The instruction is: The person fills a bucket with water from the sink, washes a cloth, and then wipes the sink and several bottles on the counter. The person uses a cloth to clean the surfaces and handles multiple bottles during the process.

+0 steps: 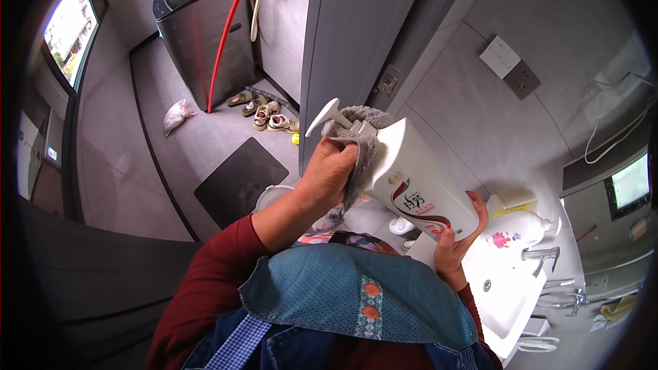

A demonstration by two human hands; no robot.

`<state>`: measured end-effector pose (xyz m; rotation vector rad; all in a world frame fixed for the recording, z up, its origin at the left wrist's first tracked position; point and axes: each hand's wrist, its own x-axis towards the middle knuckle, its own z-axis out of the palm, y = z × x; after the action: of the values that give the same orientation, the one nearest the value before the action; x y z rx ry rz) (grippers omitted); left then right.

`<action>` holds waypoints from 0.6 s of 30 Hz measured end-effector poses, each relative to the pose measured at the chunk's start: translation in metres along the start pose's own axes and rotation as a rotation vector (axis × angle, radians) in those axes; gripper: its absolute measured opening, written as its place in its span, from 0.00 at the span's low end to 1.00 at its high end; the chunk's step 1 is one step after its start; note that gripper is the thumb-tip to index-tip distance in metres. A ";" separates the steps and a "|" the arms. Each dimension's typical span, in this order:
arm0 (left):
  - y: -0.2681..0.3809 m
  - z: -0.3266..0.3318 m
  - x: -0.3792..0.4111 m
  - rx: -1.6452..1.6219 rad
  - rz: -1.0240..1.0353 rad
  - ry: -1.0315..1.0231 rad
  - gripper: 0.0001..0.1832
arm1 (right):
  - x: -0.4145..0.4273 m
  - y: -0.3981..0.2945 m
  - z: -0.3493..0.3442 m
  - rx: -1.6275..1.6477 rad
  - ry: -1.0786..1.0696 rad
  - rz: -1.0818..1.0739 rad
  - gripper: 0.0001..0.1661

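Observation:
A large white pump bottle [432, 174] with printed writing is held tilted in front of my chest. My left hand [326, 172] grips a grey terry cloth [364, 162], which is wrapped around the bottle's neck and shoulder. The white pump head [326, 113] sticks out above the cloth. Down at the bottle's base, my right hand [455, 252] clasps it, with the thumb on the front and fingers at the far edge. Part of the neck is hidden by the cloth.
Right of me is a white washbasin [506, 313] with a chrome faucet [540, 256] and another white pump bottle [514, 231] on its rim. A grey door [354, 36] stands ahead. Further left are a washing machine [205, 46], shoes [267, 115], a dark mat [241, 180] and a bucket [272, 195].

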<state>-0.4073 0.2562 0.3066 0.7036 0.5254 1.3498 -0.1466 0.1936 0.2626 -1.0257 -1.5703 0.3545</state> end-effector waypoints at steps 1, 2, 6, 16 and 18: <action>0.004 0.012 -0.002 -0.021 0.016 0.070 0.14 | -0.002 0.002 0.000 -0.107 0.009 -0.081 0.43; 0.005 0.016 0.000 -0.044 0.043 0.071 0.12 | -0.003 0.002 0.000 -0.067 0.010 -0.101 0.46; 0.009 0.017 -0.002 -0.087 0.043 0.054 0.10 | -0.004 0.000 0.000 0.022 -0.013 -0.004 0.44; 0.000 -0.017 0.002 0.221 0.153 -0.543 0.31 | -0.003 0.039 -0.007 0.869 -0.079 0.976 0.36; 0.006 -0.020 0.003 0.291 0.131 -0.623 0.28 | -0.003 0.047 -0.014 0.920 -0.095 1.046 0.35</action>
<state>-0.4252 0.2628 0.2978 1.3560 0.1720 1.1007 -0.1144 0.2140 0.2310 -0.9745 -0.6310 1.6689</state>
